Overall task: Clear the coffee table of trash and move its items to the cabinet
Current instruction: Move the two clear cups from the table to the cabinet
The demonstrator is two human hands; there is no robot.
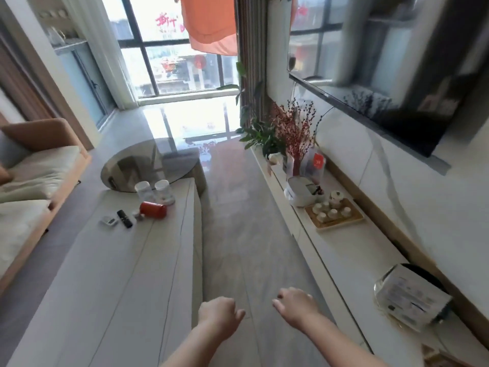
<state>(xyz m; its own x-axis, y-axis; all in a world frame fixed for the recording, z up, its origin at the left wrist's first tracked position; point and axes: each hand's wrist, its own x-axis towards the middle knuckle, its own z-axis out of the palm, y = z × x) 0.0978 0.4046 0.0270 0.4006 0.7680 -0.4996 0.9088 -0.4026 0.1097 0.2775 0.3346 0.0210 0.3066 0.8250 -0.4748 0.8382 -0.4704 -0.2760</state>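
The long white coffee table (111,274) runs along the left. At its far end lie a red canister (154,210) on its side, a black remote (124,219), a small white remote (109,221) and two clear jars (154,190) on a white base. The low white cabinet (341,258) runs along the right wall. My left hand (218,315) and my right hand (295,303) hang over the floor between table and cabinet, both loosely curled and holding nothing.
On the cabinet stand a wooden tea tray with cups (334,213), a white box (301,192), red branches and plants (292,133), and a wrapped package (411,300) near me. A round glass table (150,161) adjoins the coffee table. A sofa (31,181) is left, a TV (397,62) upper right.
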